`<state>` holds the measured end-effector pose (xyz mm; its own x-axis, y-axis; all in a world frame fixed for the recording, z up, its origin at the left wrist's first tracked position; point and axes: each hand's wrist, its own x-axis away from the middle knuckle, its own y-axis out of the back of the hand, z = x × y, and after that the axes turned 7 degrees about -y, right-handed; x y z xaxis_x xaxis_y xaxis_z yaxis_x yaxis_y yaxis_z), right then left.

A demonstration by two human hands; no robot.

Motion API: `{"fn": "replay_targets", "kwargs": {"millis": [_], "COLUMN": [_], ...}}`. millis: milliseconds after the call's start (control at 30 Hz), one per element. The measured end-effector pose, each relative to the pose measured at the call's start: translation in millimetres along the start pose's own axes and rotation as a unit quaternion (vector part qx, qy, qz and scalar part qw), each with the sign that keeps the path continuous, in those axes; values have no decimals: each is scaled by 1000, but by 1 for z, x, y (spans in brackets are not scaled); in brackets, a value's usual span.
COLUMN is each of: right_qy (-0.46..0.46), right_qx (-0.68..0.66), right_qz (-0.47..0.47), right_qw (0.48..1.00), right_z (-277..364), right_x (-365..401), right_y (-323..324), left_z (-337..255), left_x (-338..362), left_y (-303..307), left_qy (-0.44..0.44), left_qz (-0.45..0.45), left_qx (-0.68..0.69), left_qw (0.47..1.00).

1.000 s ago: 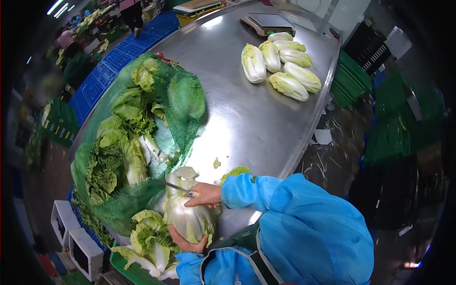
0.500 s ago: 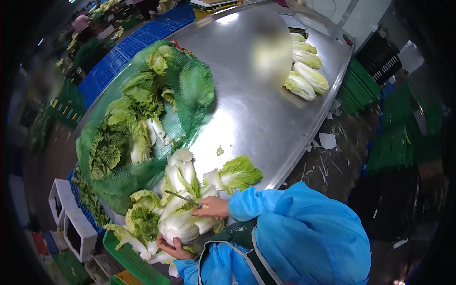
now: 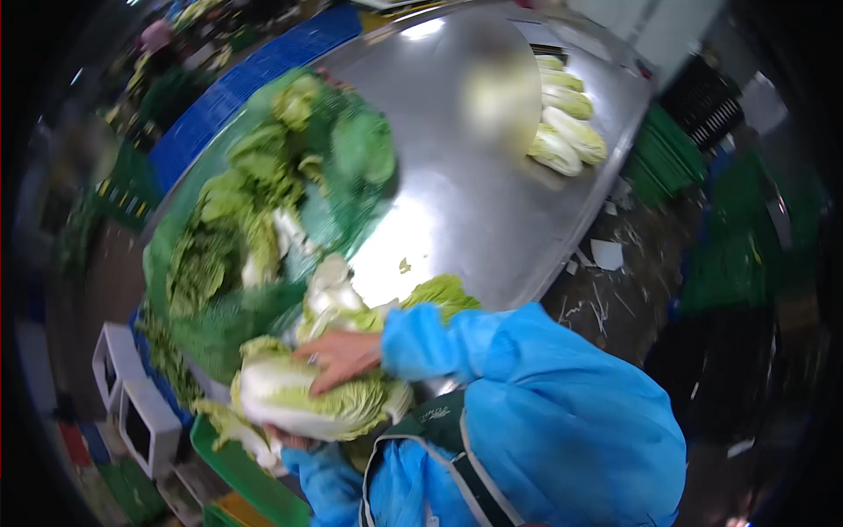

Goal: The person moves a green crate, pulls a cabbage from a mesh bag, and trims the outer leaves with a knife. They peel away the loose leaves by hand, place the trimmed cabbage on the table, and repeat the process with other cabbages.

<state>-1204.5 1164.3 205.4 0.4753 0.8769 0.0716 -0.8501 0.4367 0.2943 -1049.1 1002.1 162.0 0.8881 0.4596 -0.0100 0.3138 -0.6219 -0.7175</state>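
- Your steel tabletop carries everything. The work looks partly done, with a good deal left.
- The green net sack on its left side bulges with untrimmed leafy heads. I judge that is the bulk of what remains.
- Several trimmed heads lie close together at the far right edge, well apart from you. These look finished.
- The cabbage in your hands sits at the near edge, above a green crate.
  - It lies on its side, long axis roughly left to right.
  - Its pale base seems to point left and its frilly tip right, toward your body, though blur makes this uncertain.
- Your right hand lies on top of it, fingers stretched flat, steadying rather than clasping. You cannot tell whether it holds a knife.
- Your left hand cups the head from below, mostly hidden.
- Loose leaves lie just beyond your right sleeve.
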Motion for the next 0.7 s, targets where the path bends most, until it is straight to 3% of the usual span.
{"fn": "replay_targets", "kwargs": {"millis": [33,67,133,167,233,333,433,533,567,600,633,667,700], "right_qy": [-76,-88,-153,-143,-112,-96,-316,-372,-382,-416,-379,-340,-302], "right_qx": [70,39,-64,-75,-31,58,-197,-210,-203,-155,-148,-141,-132], "right_qz": [11,-4,-10,-46,-92,-148,-29,-40,-39,-25,-63,-103,-138], "right_qw": [995,995,986,986,989,983,928,903,901,896,911,924,934], "right_z": [-1,-11,-20,-15,5,-26,-38,-69,-76,-76,-70,-60,-55], "right_x": [6,13,32,43,61,64,70,79,80,79,78,74,72], "right_y": [11,19,26,30,33,22,32,21,21,25,24,19,12], "left_z": [3,11,28,34,45,58,74,43,29,11,-27,-38,-60], "left_x": [-5,-9,-10,-15,-18,-25,-17,-6,-6,-6,-6,-3,-1], "left_y": [-3,-6,-18,-23,-31,-25,10,31,48,75,57,88,48], "left_qy": [56,94,98,87,47,41,72,145,118,64,79,-89,-143], "left_qz": [-28,-60,-123,-146,-183,-205,-199,-197,-189,-168,-116,-70,-90], "left_qx": [43,80,110,97,27,-102,-218,-378,-420,-581,-682,-730,-840], "left_qw": [997,991,981,981,982,973,953,893,880,794,717,674,515]}}
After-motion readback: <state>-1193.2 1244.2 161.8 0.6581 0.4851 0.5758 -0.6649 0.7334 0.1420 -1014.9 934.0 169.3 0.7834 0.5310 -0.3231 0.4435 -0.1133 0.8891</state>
